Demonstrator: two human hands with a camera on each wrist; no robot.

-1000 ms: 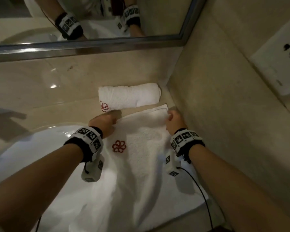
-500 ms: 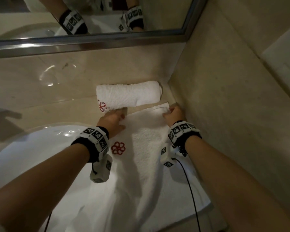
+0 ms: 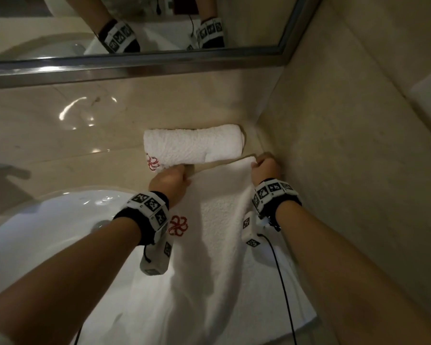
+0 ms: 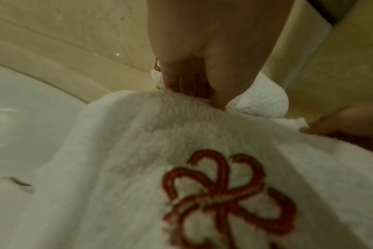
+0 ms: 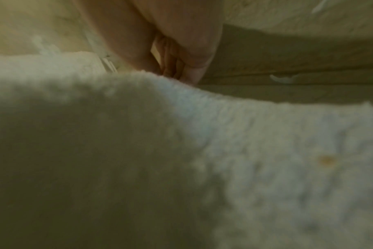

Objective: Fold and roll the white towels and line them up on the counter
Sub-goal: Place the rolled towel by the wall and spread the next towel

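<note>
A rolled white towel with a red flower emblem lies on the counter against the back wall. In front of it a flat white towel with a red flower emblem stretches toward me, partly over the basin. My left hand pinches its far left corner and my right hand pinches its far right corner; the far edge is lifted off the counter between them. In the left wrist view my fingers curl over the towel's edge. The right wrist view shows fingers behind blurred towel.
A white basin sits at the left under the towel's near part. A beige stone wall closes the right side close to my right hand. A framed mirror runs along the back. Beige counter lies left of the rolled towel.
Both hands have moved forward to the flat towel's far corners and gripped them. The far edge now lifts off the counter near the rolled towel.
</note>
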